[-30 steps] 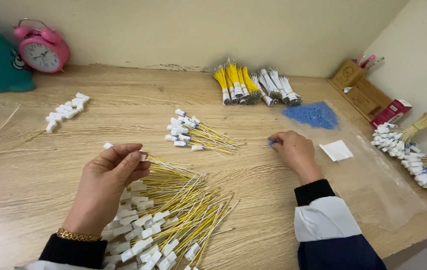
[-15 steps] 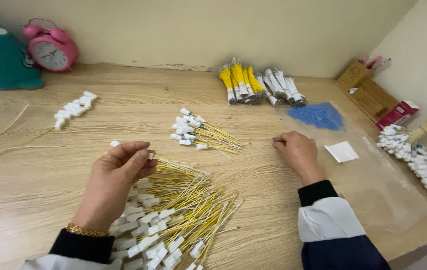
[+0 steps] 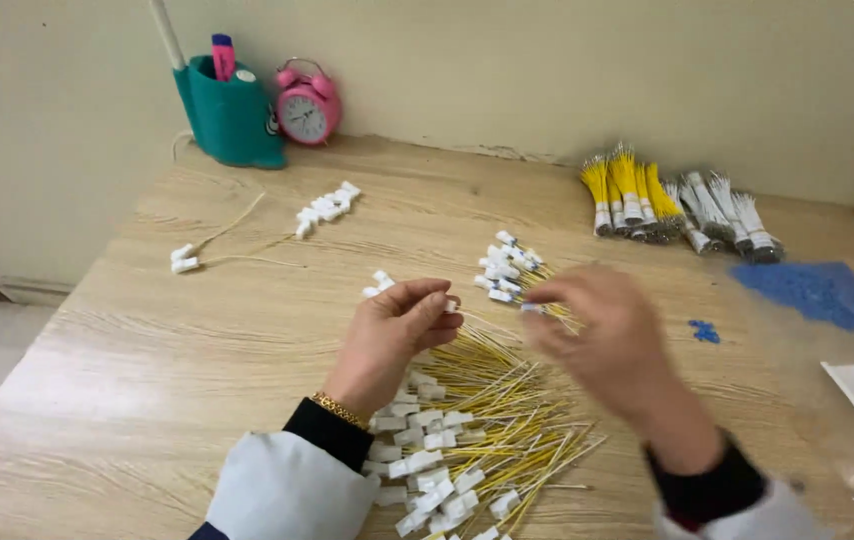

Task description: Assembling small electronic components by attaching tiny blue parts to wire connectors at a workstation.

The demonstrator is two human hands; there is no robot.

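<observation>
The large wire pile lay on the bench, directly under both hands for short reach. The left hand pinched one yellow wire above that pile, fingers closed. The right hand was blurred beside it; its fingers' state could not be told.

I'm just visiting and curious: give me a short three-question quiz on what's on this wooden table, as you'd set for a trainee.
1. True or false: the round pink alarm clock stands beside the teal plastic holder.
2. What lies under the left hand? A) pile of thin yellow wires with white plastic connectors B) heap of small blue pieces
3. Fill in: the right hand looks ____ from motion.

Key: 1 true; 2 A; 3 blurred.
</observation>
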